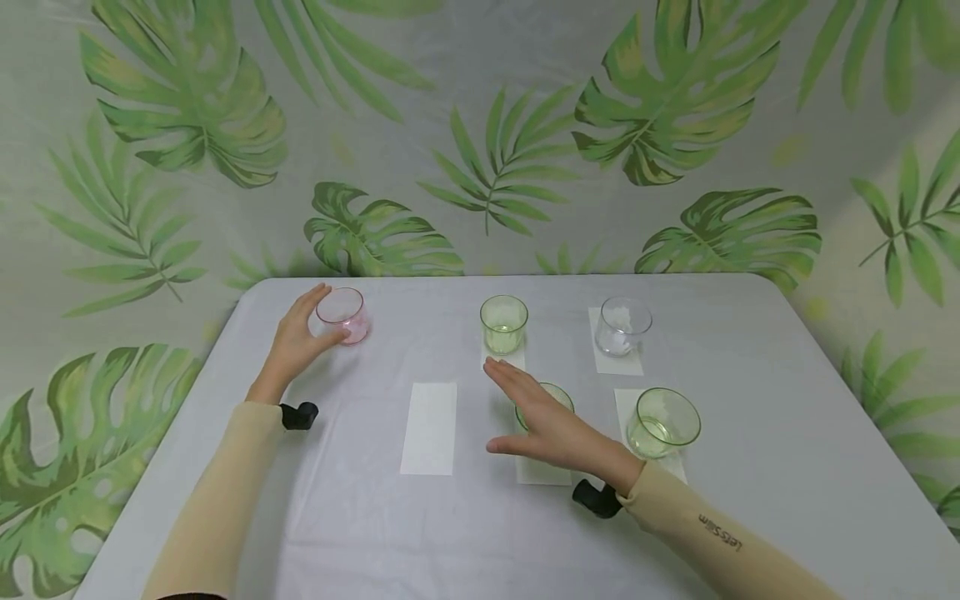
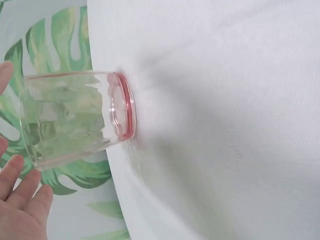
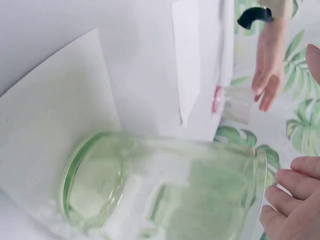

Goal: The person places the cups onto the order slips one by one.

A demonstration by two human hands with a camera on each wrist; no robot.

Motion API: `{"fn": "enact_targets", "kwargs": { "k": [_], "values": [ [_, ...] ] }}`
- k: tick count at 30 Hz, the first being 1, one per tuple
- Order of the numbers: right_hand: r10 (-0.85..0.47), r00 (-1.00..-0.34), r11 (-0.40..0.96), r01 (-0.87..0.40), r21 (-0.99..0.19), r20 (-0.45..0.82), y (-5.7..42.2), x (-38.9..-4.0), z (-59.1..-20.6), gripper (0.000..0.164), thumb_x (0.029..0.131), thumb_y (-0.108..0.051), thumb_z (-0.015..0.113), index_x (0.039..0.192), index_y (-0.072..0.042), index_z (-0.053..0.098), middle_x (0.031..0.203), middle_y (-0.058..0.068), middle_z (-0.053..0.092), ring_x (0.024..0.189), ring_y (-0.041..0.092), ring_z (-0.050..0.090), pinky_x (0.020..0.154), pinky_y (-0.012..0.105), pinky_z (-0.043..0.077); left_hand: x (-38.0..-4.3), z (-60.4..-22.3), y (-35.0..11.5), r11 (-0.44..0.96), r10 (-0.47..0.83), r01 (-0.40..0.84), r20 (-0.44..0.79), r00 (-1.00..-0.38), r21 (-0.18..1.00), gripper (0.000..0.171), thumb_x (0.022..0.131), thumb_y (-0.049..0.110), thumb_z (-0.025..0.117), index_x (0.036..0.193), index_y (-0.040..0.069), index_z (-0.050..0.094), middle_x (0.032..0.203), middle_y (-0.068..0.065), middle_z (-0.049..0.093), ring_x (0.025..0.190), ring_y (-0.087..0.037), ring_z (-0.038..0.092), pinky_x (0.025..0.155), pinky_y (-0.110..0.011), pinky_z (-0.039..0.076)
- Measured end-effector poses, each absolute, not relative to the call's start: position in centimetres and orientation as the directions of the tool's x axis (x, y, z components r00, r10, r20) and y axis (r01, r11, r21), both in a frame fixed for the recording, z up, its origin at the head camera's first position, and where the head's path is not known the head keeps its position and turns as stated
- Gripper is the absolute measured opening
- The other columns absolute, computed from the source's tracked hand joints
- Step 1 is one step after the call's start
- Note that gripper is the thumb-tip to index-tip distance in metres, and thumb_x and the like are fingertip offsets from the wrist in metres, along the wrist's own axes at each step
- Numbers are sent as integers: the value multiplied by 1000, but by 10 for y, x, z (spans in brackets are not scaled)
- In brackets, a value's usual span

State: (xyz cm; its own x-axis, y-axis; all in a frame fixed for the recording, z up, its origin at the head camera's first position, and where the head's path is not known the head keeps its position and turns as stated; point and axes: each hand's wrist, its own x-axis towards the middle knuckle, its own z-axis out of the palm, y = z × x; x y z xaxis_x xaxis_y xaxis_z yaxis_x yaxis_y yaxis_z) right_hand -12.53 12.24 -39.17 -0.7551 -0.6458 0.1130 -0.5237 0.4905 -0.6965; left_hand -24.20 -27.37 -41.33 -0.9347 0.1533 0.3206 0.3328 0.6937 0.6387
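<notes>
At the far left of the table, a pink glass (image 1: 354,312) stands upright. My left hand (image 1: 295,340) is beside it, thumb low at its near side and fingers reaching past the rim. In the left wrist view the fingers (image 2: 39,197) are spread around the rim end of the pink glass (image 2: 70,115), without curling onto it. My right hand (image 1: 557,429) is held over a green glass (image 1: 561,400), fingers straight and thumb apart, hiding much of it. The right wrist view shows this green glass (image 3: 165,185) upright on white paper, with the fingertips (image 3: 272,212) close to its rim.
Behind the right hand, another green glass (image 1: 504,327) stands on a paper strip. A clear glass (image 1: 622,329) is at the back right, with a third green glass (image 1: 663,422) nearer. A bare white paper strip (image 1: 429,429) lies between the hands. Leaf-patterned cloth (image 1: 495,175) hangs behind.
</notes>
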Motion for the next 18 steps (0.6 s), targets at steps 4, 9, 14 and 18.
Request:
{"fn": "enact_targets", "kwargs": {
  "k": [4,9,14,18],
  "values": [
    [-666,-740,480,-522,-705,94,112,-125,-393,92,85,-34,73,154,-10,16,159,2,13,144,19,8,114,46,19,-247,-414,-276,691,136,283,265,-955,665,76,83,15,75,145,-2,35,150,-22,31,138,-39,23,110,-56,20],
    [-689,-717,465,-546,-697,102,100,-125,-393,92,86,-35,72,154,-8,16,159,4,14,144,20,8,114,44,18,-252,-415,-278,683,140,246,208,-968,688,78,84,16,75,147,0,31,150,-23,29,138,-40,24,110,-55,23],
    [-707,-700,463,-569,-680,104,88,-126,-394,92,86,-37,71,154,-8,16,158,5,14,145,18,7,115,41,16,-258,-418,-279,669,138,233,190,-972,706,78,84,14,75,147,0,32,146,-26,33,132,-42,33,108,-51,30],
    [-713,-693,460,-574,-678,102,80,-125,-397,91,86,-36,71,153,-7,16,158,6,15,145,18,8,115,41,17,-261,-419,-279,671,127,215,175,-976,709,78,84,16,75,147,1,32,142,-29,37,129,-44,37,106,-53,31]
  ]
}}
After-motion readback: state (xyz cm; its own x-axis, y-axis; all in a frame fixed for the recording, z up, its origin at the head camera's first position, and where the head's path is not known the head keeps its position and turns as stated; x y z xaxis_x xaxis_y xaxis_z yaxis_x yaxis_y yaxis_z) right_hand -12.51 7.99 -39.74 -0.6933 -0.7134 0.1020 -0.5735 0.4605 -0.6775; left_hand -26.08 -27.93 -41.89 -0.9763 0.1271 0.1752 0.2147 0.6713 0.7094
